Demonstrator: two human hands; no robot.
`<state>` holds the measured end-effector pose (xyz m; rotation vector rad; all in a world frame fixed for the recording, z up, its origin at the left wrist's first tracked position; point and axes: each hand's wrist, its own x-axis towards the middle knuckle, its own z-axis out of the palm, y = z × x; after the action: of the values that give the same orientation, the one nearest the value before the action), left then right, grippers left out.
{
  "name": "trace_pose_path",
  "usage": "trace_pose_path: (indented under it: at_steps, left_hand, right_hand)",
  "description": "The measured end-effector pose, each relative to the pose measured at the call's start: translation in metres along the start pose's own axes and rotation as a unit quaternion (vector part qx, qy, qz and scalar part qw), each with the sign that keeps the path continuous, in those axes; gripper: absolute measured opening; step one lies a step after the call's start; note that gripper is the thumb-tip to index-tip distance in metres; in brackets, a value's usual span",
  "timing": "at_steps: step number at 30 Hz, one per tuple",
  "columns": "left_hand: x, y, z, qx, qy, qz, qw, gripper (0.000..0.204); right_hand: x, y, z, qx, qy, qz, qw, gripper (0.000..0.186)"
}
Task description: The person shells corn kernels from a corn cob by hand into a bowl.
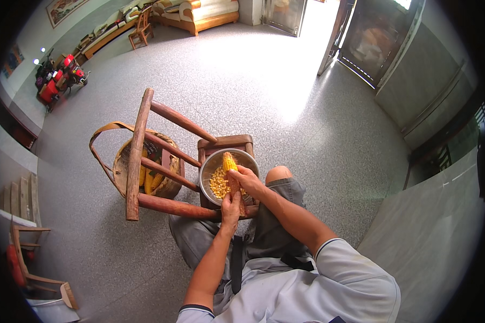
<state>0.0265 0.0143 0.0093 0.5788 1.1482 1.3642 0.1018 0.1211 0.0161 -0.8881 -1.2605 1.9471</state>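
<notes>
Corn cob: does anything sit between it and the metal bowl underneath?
Nothing visible. The corn cob, gripped by the left hand and right hand, slants directly over the open metal bowl holding loose kernels.

I count one corn cob (230, 175) between my two hands, my left hand (231, 207) at six o'clock of it and my right hand (249, 180) at three. One steel bowl (212, 162) of loose kernels (219, 184) sits on one wooden chair (161, 161), with one woven basket (125, 161) at nine o'clock.
</notes>
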Motion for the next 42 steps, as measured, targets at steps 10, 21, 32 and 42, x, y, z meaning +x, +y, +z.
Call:
trace_pose_path:
  at_steps: [10,21,32,42]
  left_hand:
    - [0.002,-0.003,-0.007,-0.021,-0.012,-0.017,1.0,0.028]
    - [-0.001,0.001,-0.004,-0.103,-0.004,-0.026,0.994,0.03]
    - [0.003,-0.005,-0.005,0.011,-0.009,-0.004,1.0,0.025]
    - [0.002,-0.004,-0.005,0.01,-0.015,0.003,1.0,0.029]
  right_hand:
    - [0.002,0.005,0.002,-0.002,-0.011,-0.004,1.0,0.027]
    - [0.006,0.012,-0.002,0.149,-0.01,0.041,0.988,0.033]
    - [0.001,0.007,-0.003,0.04,0.004,0.006,0.999,0.031]
    - [0.0,0.002,-0.002,0.063,-0.012,0.007,0.998,0.028]
